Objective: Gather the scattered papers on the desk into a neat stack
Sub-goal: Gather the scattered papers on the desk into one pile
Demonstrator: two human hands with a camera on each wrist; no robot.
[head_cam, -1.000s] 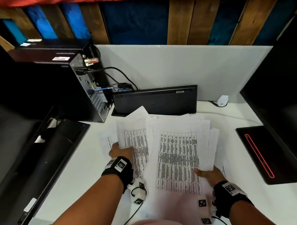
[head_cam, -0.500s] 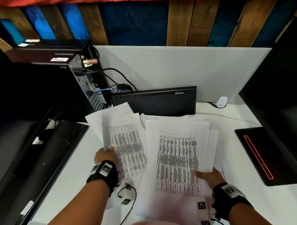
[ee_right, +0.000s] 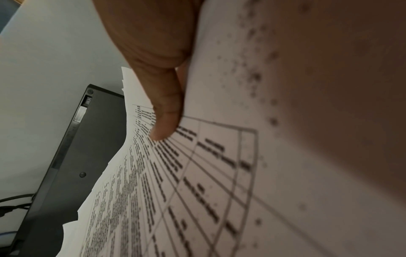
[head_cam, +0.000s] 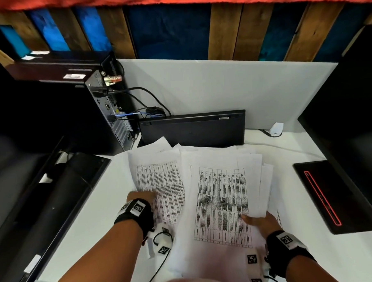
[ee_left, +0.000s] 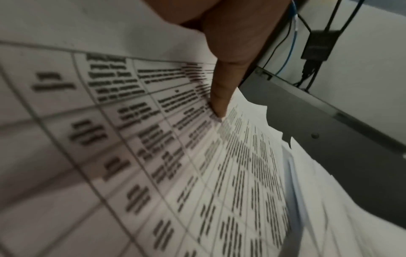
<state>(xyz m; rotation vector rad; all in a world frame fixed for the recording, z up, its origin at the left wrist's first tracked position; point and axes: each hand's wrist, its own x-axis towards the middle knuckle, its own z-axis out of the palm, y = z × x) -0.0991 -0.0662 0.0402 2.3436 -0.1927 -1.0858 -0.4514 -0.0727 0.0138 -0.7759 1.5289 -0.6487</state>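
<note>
Where wood planks back it, the white desk [head_cam: 287,149] holds papers [head_cam: 222,203].

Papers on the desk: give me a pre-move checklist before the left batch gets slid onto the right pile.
1. Left hand has hold of the left batch: ok, thumb on top of the printed sheet; fingers beneath not visible.
2. Right hand steadies the right pile: ok, thumb on top at its near right corner.
3. Right pile squared: not ok, sheet edges fan out on the right side.
4. Far edges free of the keyboard: cannot tell, corners lie right against its base.
5. Wrist camera cable free of the sheets: not ok, it lies on paper by the left wrist.
6. All stray sheets gathered: cannot tell.
</note>
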